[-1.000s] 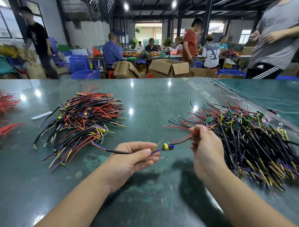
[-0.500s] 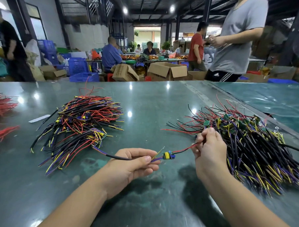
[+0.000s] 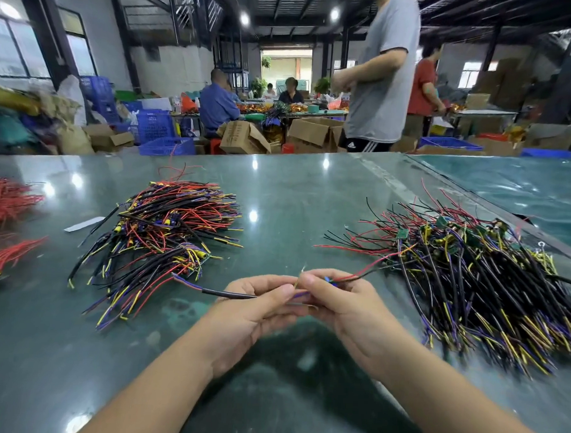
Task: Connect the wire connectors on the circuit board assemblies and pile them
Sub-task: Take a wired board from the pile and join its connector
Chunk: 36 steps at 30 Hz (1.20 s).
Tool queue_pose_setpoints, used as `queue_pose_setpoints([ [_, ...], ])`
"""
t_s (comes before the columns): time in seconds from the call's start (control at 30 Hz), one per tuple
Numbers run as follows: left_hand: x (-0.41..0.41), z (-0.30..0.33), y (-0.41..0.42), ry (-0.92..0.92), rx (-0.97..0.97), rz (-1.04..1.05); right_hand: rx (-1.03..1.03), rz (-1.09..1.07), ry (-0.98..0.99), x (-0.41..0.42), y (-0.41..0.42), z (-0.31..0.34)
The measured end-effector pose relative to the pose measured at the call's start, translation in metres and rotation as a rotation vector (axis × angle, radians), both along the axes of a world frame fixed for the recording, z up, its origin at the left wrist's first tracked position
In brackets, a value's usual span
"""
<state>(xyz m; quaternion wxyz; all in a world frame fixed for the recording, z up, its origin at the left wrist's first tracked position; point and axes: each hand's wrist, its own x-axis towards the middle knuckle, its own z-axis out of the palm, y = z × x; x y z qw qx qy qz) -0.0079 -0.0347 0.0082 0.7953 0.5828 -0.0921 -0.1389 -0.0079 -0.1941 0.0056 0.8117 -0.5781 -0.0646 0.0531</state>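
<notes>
Both my hands meet low over the green table [image 3: 295,190]. My left hand [image 3: 257,308] pinches a black sheathed cable [image 3: 228,293] whose purple and yellow leads run toward my right hand. My right hand [image 3: 342,304] grips the connector end, with red and black wires [image 3: 363,274] trailing from it to the right. The connector itself is mostly hidden by my fingers. A pile of wire assemblies [image 3: 165,237] lies to the left. A bigger pile with small green circuit boards [image 3: 478,277] lies to the right.
Bundles of red wire [image 3: 6,201] lie at the table's left edge, beside a white strip [image 3: 84,224]. A person in a grey shirt [image 3: 382,73] stands past the far edge. Cardboard boxes, blue crates and seated workers fill the background.
My right hand has moved left from the right pile to meet my left hand. It now covers the yellow and blue connector that hung between them. The standing person walked left.
</notes>
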Motion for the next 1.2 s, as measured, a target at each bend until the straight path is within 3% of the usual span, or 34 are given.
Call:
queue_pose_setpoints([
  [0.3, 0.004, 0.0, 0.002, -0.005, -0.019, 0.202, 0.052, -0.06, 0.09, 0.003, -0.007, 0.003],
  [0.5, 0.001, 0.002, 0.0, -0.005, -0.045, 0.193, 0.108, -0.004, 0.104, 0.002, -0.006, 0.005],
  [0.7, 0.001, 0.01, -0.002, 0.111, -0.232, 0.143, 0.297, 0.06, 0.128, -0.001, -0.005, 0.012],
  [0.83, -0.001, 0.014, -0.003, 0.09, -0.275, 0.094, 0.349, 0.126, 0.119, -0.002, -0.007, 0.017],
  [0.97, -0.002, 0.01, -0.004, 0.02, -0.215, 0.178, 0.33, 0.078, 0.17, -0.002, -0.007, 0.014],
  [1.2, 0.002, 0.006, -0.007, 0.03, -0.278, 0.254, 0.338, -0.044, 0.155, -0.003, -0.001, 0.012],
])
